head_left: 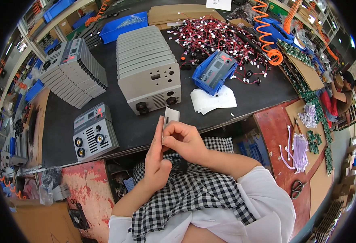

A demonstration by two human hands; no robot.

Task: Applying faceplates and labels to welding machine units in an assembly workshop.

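A light grey panel [172,115] with a dark slot is held up in front of me, tilted and partly hidden by my fingers. My left hand [156,164] holds it, the straight fingers lying along its left side. My right hand [186,139] is closed in a pinch close against the panel. Whatever sits between those fingertips is too small and covered to make out. Just beyond my hands stands a row of bare grey front panels [149,83] with cut-outs and black round fittings. Nearer on the left lies a short stack of printed panels [95,133] with brass-ringed sockets.
A tall stack of printed panels [74,71] stands far left. Right of the row are a blue bin [204,83] holding printed plates, white sheets [213,100] and a heap of red wires [210,36]. Orange coiled hoses [263,30] hang above. Scissors [296,189] lie right; another person [342,95] sits beyond.
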